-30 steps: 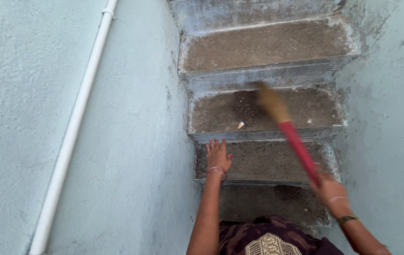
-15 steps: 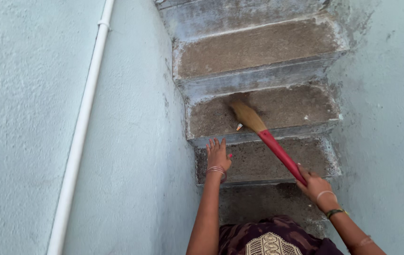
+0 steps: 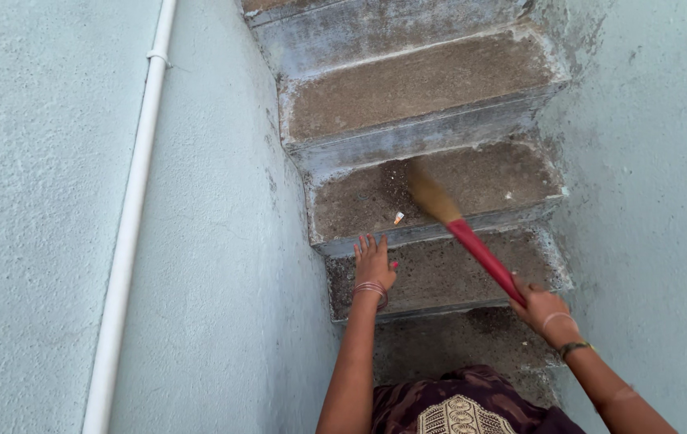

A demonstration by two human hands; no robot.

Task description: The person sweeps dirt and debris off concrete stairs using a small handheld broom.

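My right hand (image 3: 543, 307) grips the red handle of a broom (image 3: 472, 241). Its straw head (image 3: 430, 193), blurred by motion, rests on the dusty step (image 3: 504, 173) two levels above my feet. A small orange-and-white scrap (image 3: 398, 218) lies on that step just left of the bristles. My left hand (image 3: 374, 265) lies flat, fingers spread, on the step below (image 3: 448, 273), close to the left wall. Bangles circle both wrists.
Narrow concrete stairs climb between two pale blue-green walls; another step (image 3: 416, 80) lies higher. A white pipe (image 3: 136, 201) runs up the left wall. Patterned maroon cloth (image 3: 456, 406) shows at the bottom edge.
The broom head swept from the step's middle toward the left, then drifted slightly back right. The view shifted a little; my left hand stayed planted.
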